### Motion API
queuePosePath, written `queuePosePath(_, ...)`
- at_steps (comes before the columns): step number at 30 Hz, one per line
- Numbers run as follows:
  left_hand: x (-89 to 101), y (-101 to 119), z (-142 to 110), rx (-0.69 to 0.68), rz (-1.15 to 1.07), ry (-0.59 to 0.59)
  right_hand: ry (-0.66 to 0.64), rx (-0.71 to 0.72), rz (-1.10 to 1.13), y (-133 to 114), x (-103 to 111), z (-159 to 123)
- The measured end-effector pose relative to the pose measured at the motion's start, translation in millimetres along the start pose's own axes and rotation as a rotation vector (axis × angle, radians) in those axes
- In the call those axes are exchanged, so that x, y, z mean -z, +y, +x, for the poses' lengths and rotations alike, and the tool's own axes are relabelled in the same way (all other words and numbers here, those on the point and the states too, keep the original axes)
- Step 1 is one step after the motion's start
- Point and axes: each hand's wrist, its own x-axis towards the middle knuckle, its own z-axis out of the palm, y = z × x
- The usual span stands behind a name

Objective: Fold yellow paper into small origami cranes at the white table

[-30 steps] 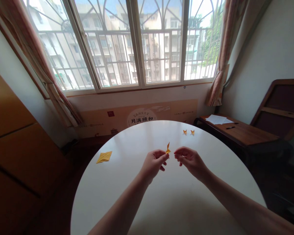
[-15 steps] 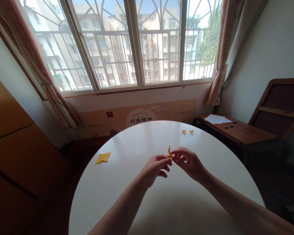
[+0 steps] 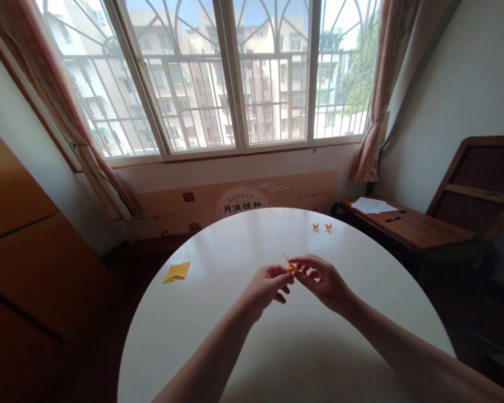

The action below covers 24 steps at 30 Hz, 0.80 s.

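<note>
A small yellow-orange origami crane [image 3: 289, 263] is held between my two hands above the white round table [image 3: 218, 240], one thin point of it sticking up. My left hand [image 3: 271, 282] pinches it from the left with thumb and forefinger, the other fingers curled below. From the right, my right hand [image 3: 321, 277] grips it with thumb and fingertips. My fingers cover much of its lower part. Two finished-looking little paper cranes, a left one [image 3: 315, 227] and a right one [image 3: 328, 228], stand side by side at the table's far right.
Yellow square paper [image 3: 177, 272] lies near the table's left edge. To the right, a wooden bench [image 3: 428, 224] bears white sheets [image 3: 372, 205] and a dark pen-like object [image 3: 392, 220]. A barred window [image 3: 273, 73] and curtains are behind, an orange-brown cabinet [image 3: 33, 252] at left.
The raised point of the held crane has tipped to the left, and my right fingertips have shifted slightly left with it. My left hand keeps its pinch nearly in place.
</note>
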Motion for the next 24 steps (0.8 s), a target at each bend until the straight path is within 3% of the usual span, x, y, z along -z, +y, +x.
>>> queuePosePath(7, -3.1, -0.8, -0.3, -0.084, 0.06, 0.066, 0.035, -0.075, 0.084, 5.8, -2.4, 1.8)
queuePosePath(24, -3.4, 3.3, -2.1, -0.082, 0.061, 0.024, -0.032, -0.089, 0.048, 1.6, 0.4, 0.5)
